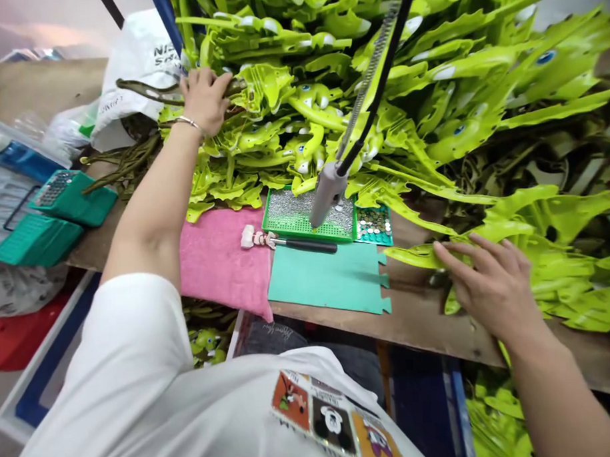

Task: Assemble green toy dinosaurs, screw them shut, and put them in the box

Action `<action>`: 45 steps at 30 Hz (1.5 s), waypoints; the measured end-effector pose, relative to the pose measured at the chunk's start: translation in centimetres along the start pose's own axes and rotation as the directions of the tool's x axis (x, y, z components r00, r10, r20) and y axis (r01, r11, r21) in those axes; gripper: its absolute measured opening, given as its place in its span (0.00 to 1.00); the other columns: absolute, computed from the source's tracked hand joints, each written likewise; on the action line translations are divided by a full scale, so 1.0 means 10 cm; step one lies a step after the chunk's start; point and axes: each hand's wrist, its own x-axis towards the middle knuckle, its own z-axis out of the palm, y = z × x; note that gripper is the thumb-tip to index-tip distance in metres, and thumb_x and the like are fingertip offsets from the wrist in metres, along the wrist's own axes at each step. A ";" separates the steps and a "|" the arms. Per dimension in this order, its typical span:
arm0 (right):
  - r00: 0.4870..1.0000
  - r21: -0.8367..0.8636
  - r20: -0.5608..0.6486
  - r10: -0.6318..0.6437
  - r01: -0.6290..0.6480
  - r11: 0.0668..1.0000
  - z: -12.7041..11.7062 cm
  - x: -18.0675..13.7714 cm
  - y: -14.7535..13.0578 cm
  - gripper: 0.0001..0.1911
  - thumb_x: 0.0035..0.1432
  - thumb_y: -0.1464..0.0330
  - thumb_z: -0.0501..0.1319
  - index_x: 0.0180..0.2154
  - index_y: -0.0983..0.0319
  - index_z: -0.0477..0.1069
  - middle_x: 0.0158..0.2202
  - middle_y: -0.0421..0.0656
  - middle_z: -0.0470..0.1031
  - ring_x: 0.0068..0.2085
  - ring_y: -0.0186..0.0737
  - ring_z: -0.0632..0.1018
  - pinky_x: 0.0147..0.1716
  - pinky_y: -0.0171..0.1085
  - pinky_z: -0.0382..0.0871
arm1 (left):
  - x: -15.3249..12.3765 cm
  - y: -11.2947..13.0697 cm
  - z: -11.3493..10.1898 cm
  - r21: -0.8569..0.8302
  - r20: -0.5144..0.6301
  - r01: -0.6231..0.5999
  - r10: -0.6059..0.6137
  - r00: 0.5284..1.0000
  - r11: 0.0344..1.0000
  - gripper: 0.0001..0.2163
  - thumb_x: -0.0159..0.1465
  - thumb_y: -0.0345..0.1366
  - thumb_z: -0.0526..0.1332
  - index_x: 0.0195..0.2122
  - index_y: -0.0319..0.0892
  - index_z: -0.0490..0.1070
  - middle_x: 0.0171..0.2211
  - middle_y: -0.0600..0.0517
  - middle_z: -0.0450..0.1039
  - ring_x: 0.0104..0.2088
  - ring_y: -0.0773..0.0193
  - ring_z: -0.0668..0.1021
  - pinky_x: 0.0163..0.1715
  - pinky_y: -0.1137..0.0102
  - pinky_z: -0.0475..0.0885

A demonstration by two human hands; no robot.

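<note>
My left hand (pixel 205 102) reaches over a big heap of yellow-green molded plastic pieces (pixel 265 90). Its fingers curl down round a dark olive strip (pixel 153 92), which shows on both sides of the hand; the fingertips are partly hidden. On the right, my right hand (pixel 491 282) hovers over or lightly touches more flat yellow-green pieces (pixel 551 260), fingers stretched out and apart. Between my hands, a black-handled tool (pixel 310 245) with a wrapped white end lies along the top of a teal foam mat (pixel 327 278).
A grey tool (pixel 328 191) hangs on a coiled cable above a green tray (pixel 310 236) of small silver parts. Beside it sits a teal tray (pixel 385 238) of flat discs. A pink cloth (pixel 223 261), green bins (pixel 38 238) and a white sack (pixel 139 54) are leftward.
</note>
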 end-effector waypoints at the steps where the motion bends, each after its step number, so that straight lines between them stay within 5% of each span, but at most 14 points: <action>1: 0.999 0.013 0.006 -0.038 0.037 0.999 -0.06 0.05 -0.11 0.41 0.61 0.78 0.58 0.71 0.46 0.51 0.47 0.48 0.80 0.56 0.61 0.77 0.57 0.59 0.67 | 0.06 -0.01 0.05 -0.007 0.007 -0.001 0.001 1.000 1.000 0.25 0.70 0.31 0.60 0.68 0.36 0.57 0.64 0.44 0.60 0.64 0.53 0.57 0.67 0.40 0.42; 8: 0.965 0.260 0.107 -0.240 0.206 0.943 0.24 0.36 -1.24 0.34 0.59 0.80 0.54 0.67 0.59 0.59 0.47 0.50 0.77 0.56 0.51 0.74 0.61 0.54 0.66 | 0.16 -0.16 0.30 -0.057 -0.006 0.011 -0.011 1.000 0.998 0.29 0.69 0.24 0.55 0.71 0.43 0.52 0.67 0.47 0.60 0.65 0.60 0.58 0.69 0.44 0.44; 12: 0.940 0.310 0.170 -0.297 0.235 0.921 0.60 0.44 -1.72 0.32 0.58 0.80 0.53 0.63 0.60 0.64 0.48 0.51 0.76 0.57 0.51 0.73 0.61 0.54 0.65 | -0.39 -0.29 0.56 -0.022 -0.213 -0.035 0.029 0.977 0.999 0.29 0.70 0.26 0.48 0.72 0.40 0.48 0.70 0.48 0.55 0.68 0.68 0.57 0.71 0.61 0.46; 16: 0.938 0.378 0.158 -0.309 0.232 0.896 0.68 0.41 -1.76 0.25 0.62 0.76 0.56 0.61 0.61 0.67 0.54 0.52 0.74 0.59 0.53 0.73 0.61 0.55 0.66 | -1.45 -0.76 0.80 -0.026 -0.250 -0.150 0.139 0.958 0.988 0.21 0.67 0.29 0.47 0.58 0.41 0.70 0.57 0.43 0.72 0.60 0.57 0.70 0.64 0.56 0.61; 18: 0.946 0.427 0.136 -0.293 0.211 0.879 0.63 0.37 -1.70 0.26 0.63 0.73 0.57 0.63 0.60 0.64 0.57 0.53 0.72 0.60 0.54 0.72 0.62 0.56 0.66 | -1.93 -1.14 0.84 -0.066 -0.223 0.075 -0.088 0.971 0.995 0.17 0.69 0.33 0.48 0.51 0.42 0.73 0.54 0.40 0.73 0.60 0.51 0.70 0.62 0.51 0.62; 20: 0.963 0.462 0.093 -0.251 0.182 0.868 0.57 0.34 -1.67 0.30 0.63 0.72 0.59 0.65 0.59 0.61 0.57 0.54 0.72 0.61 0.55 0.73 0.61 0.57 0.67 | -2.25 -1.52 0.84 -0.088 -0.155 0.351 -0.361 0.920 0.932 0.15 0.69 0.35 0.49 0.49 0.43 0.74 0.58 0.39 0.71 0.65 0.49 0.63 0.64 0.45 0.56; 24: 0.987 0.491 -0.004 -0.158 0.140 0.860 0.50 0.32 -1.68 0.34 0.61 0.72 0.62 0.67 0.57 0.59 0.55 0.54 0.74 0.58 0.55 0.76 0.58 0.57 0.71 | -2.47 -2.03 0.76 -0.060 0.136 0.414 -0.404 0.905 0.908 0.14 0.67 0.37 0.53 0.49 0.41 0.73 0.61 0.45 0.70 0.65 0.50 0.60 0.63 0.36 0.48; 28: 0.995 0.486 -0.062 -0.081 0.101 0.868 0.45 0.29 -1.63 0.34 0.60 0.72 0.64 0.66 0.54 0.60 0.56 0.53 0.74 0.57 0.54 0.77 0.57 0.56 0.72 | -2.53 -2.13 0.61 -0.057 0.185 0.387 -0.372 0.910 0.920 0.12 0.62 0.40 0.58 0.45 0.42 0.72 0.57 0.48 0.74 0.60 0.51 0.65 0.62 0.40 0.55; 31: 0.996 0.456 -0.093 0.016 0.029 0.890 0.38 0.21 -1.46 0.33 0.60 0.72 0.64 0.65 0.53 0.62 0.57 0.52 0.74 0.57 0.53 0.77 0.58 0.55 0.72 | -2.71 -2.01 0.47 -0.066 0.089 0.363 -0.357 0.930 0.929 0.19 0.55 0.43 0.63 0.46 0.42 0.69 0.58 0.47 0.72 0.60 0.50 0.64 0.65 0.42 0.54; 33: 0.987 0.425 -0.121 0.102 -0.041 0.904 0.33 0.14 -1.34 0.31 0.60 0.71 0.64 0.64 0.52 0.65 0.56 0.51 0.76 0.55 0.52 0.78 0.56 0.53 0.74 | -2.89 -1.83 0.37 -0.122 -0.161 0.353 -0.369 0.915 0.928 0.22 0.52 0.44 0.63 0.48 0.42 0.68 0.55 0.45 0.73 0.55 0.50 0.69 0.63 0.45 0.60; 37: 0.943 0.406 -0.160 0.293 -0.207 0.890 0.25 0.01 -1.21 0.25 0.61 0.71 0.63 0.59 0.53 0.71 0.50 0.49 0.79 0.49 0.50 0.81 0.49 0.50 0.78 | -3.27 -1.16 0.21 -0.459 -0.683 0.035 -0.378 0.625 0.888 0.20 0.54 0.42 0.56 0.49 0.49 0.66 0.48 0.50 0.74 0.42 0.56 0.79 0.51 0.48 0.72; 40: 0.910 0.483 -0.136 0.391 -0.284 0.828 0.24 -0.01 -1.25 0.20 0.61 0.70 0.64 0.55 0.55 0.74 0.47 0.49 0.81 0.48 0.48 0.81 0.48 0.49 0.78 | -3.47 -0.47 0.31 -0.789 -0.515 -0.180 -0.473 0.715 0.587 0.19 0.54 0.40 0.57 0.48 0.63 0.70 0.42 0.61 0.77 0.37 0.60 0.80 0.42 0.52 0.77; 42: 0.902 0.580 -0.044 0.430 -0.327 0.746 0.26 0.01 -1.31 0.19 0.61 0.67 0.64 0.55 0.57 0.74 0.48 0.49 0.81 0.46 0.47 0.82 0.47 0.48 0.79 | -3.53 -0.02 0.51 -0.920 -0.299 -0.103 -0.510 0.806 0.377 0.19 0.52 0.38 0.62 0.46 0.63 0.72 0.37 0.61 0.78 0.31 0.63 0.79 0.37 0.57 0.79; 45: 0.891 0.715 0.159 0.426 -0.401 0.572 0.33 0.06 -1.41 0.22 0.64 0.62 0.61 0.58 0.58 0.71 0.50 0.49 0.81 0.41 0.43 0.83 0.44 0.46 0.80 | -3.51 0.52 0.95 -0.990 0.015 0.086 -0.503 0.864 0.116 0.17 0.54 0.40 0.66 0.47 0.56 0.71 0.32 0.57 0.77 0.30 0.62 0.81 0.39 0.58 0.81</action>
